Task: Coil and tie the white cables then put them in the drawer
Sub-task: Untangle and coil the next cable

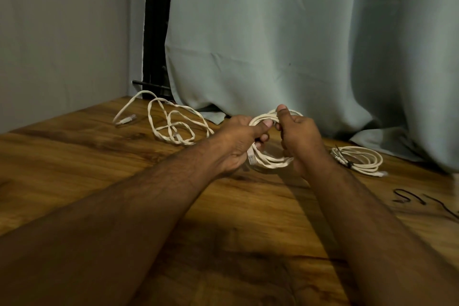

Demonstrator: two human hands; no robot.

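Observation:
A coiled white cable (269, 160) hangs between both hands just above the wooden table (99, 161). My left hand (239, 143) grips the coil's left side, thumb over the loops, with a clear plug sticking out below its fingers. My right hand (299, 139) grips the coil's right side, thumb raised along the top of the loops. A loose, uncoiled white cable (171, 122) sprawls on the table at the back left. A second white cable (360, 160), coiled and bound with a dark tie, lies on the table to the right. No drawer is in view.
A pale grey-green curtain (298, 45) hangs behind the table and drapes onto its back edge. A grey wall (62, 32) closes the left side. Thin black ties (407, 200) lie on the table at the right edge.

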